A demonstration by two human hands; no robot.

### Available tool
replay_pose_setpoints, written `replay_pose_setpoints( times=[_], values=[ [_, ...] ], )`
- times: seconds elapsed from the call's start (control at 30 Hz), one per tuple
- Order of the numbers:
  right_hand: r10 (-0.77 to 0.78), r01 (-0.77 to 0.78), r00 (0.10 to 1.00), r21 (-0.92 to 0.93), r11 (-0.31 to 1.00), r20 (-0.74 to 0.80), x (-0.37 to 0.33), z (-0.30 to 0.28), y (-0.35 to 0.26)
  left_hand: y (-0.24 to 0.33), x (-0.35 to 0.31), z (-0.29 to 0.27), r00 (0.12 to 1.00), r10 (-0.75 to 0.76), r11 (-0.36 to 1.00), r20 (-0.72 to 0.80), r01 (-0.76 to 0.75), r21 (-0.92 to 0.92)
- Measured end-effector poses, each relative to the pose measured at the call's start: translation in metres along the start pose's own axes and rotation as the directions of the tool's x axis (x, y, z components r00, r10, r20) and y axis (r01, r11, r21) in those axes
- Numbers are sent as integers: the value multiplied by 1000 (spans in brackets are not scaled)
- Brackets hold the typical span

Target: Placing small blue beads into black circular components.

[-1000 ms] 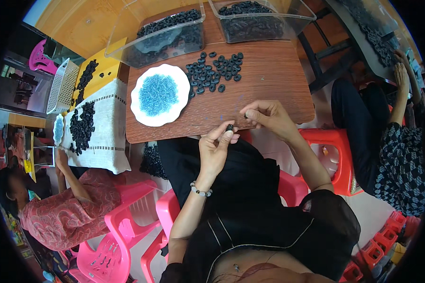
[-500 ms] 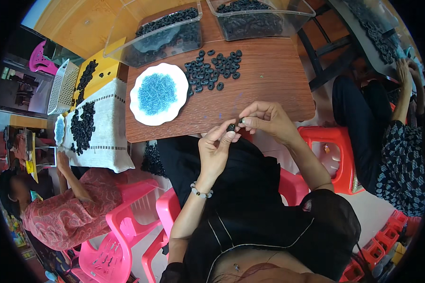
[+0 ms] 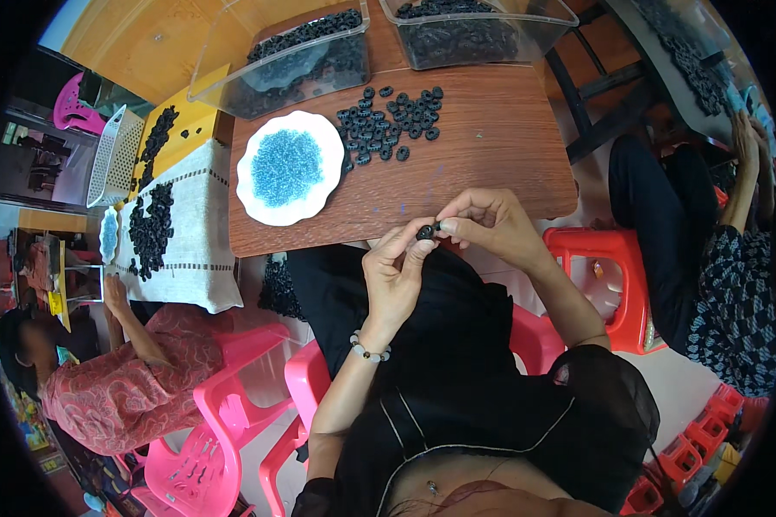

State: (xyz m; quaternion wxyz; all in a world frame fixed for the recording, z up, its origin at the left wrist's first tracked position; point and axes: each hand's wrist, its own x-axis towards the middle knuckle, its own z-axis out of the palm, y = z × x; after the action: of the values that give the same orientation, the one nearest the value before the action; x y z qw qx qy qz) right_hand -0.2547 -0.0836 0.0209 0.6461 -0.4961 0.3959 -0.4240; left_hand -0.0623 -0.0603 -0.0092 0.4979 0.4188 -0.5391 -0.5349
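Over my lap, at the near edge of the brown table [image 3: 509, 129], my left hand [image 3: 393, 277] pinches a small black ring-shaped piece [image 3: 425, 233] between thumb and fingers. My right hand [image 3: 496, 231] meets it from the right, thumb and forefinger closed on a tiny dark part too small to name. The two pinches nearly touch. On the table, a scalloped white plate [image 3: 247, 191] holds pale blue beads [image 3: 286, 168]. Beside it lies a loose group of similar black pieces [image 3: 388, 121].
Two clear plastic bins [image 3: 306, 90] of black pieces stand along the table's far side. At left, a person [image 3: 138, 370] sits by a cloth-covered table [image 3: 200, 233]; another person [image 3: 733, 258] works at right. Pink chairs [image 3: 211, 431] and a red stool [image 3: 603, 258] stand nearby.
My right hand's fingertips have come slightly closer to the black piece in my left hand. The left hand has barely moved.
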Motion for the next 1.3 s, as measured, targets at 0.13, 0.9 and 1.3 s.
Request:
replay_pose_setpoints(
  times=[0.13,0.9,1.3],
  values=[
    [-10,10,1000,-23,1000,-6,0,0,1,-3,-1,0,998,59,993,-31,-56,105],
    [-27,13,997,-187,982,-70,-4,11,-2,1,-1,0,984,177,920,3,-167,355],
    [43,-47,998,-118,992,-38,-5,7,-2,-8,-3,2,966,255,886,35,-248,393]
  ],
)
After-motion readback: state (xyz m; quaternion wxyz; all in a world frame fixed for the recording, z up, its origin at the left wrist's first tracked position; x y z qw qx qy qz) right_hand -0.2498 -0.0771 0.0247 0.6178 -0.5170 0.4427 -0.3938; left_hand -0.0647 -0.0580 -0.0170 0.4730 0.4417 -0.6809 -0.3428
